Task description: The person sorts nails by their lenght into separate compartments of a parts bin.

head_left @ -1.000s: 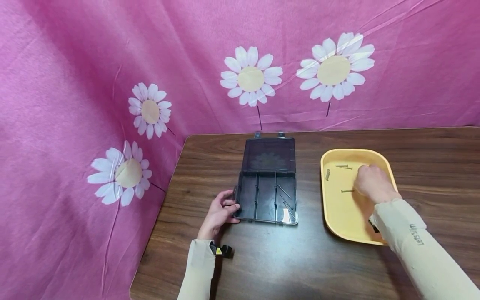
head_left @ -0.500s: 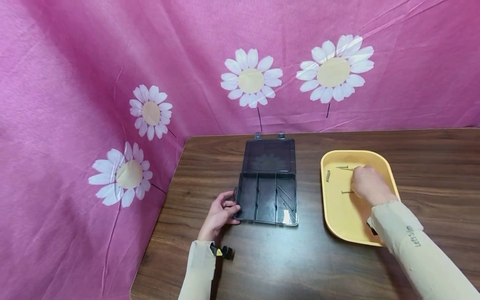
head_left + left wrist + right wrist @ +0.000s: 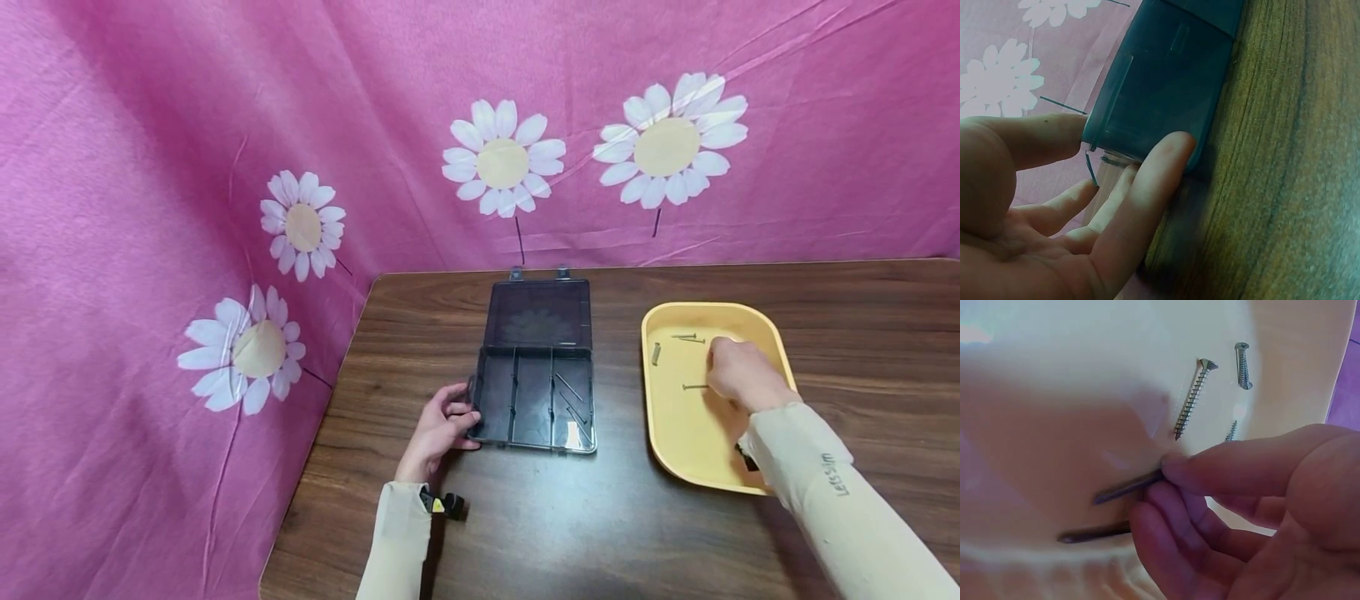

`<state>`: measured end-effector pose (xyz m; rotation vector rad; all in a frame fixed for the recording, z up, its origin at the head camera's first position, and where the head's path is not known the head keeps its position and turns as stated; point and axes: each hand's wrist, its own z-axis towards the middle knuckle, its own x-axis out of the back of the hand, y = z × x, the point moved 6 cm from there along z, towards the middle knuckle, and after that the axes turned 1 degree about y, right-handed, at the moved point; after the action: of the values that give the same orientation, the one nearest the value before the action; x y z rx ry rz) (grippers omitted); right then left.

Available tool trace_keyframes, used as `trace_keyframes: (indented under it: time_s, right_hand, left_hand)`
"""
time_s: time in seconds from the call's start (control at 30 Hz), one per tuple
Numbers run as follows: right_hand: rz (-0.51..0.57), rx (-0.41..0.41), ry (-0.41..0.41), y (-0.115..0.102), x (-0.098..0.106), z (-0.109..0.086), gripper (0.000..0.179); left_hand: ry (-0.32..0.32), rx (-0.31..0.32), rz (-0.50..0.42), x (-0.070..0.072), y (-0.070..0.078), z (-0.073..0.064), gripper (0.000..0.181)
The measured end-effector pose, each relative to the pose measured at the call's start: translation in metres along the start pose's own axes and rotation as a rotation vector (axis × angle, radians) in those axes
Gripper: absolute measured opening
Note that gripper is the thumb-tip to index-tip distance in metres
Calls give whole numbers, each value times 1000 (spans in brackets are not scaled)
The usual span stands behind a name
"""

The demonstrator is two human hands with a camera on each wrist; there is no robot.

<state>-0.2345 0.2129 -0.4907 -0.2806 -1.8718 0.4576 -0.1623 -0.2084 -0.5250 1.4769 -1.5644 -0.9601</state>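
Observation:
My left hand [image 3: 437,429] grips the left side of a dark see-through plastic compartment box [image 3: 531,396], thumb and a finger on its edges in the left wrist view. Its lid [image 3: 538,312] lies folded back. Several nails [image 3: 572,387] lie in the right one of its three compartments. My right hand [image 3: 745,375] is inside the yellow tray [image 3: 686,446], pinching a dark nail [image 3: 1125,487] between thumb and finger. A second nail [image 3: 1094,534] shows just below; whether it is held too is unclear. A screw [image 3: 1193,400] lies just beyond the fingertips.
More screws lie in the tray, one near its left wall [image 3: 656,354] and others toward the back [image 3: 684,337]. The wooden table [image 3: 555,533] ends at a pink flowered cloth [image 3: 397,167] behind and to the left.
My right hand has shifted slightly left within the tray and then back a little to the right. My left hand and the box stay in place.

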Motion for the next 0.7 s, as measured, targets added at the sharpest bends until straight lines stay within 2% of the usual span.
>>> trace_keyframes:
  time_s: [0.4,0.7]
  right_hand:
    - [2,10,-29,-3,-3,1,10]
    - [11,21,-34,1,-8,0,15]
  left_hand:
    - [2,-11,0,1,1,1,60]
    - [-9,14,10,1,-2,1,61]
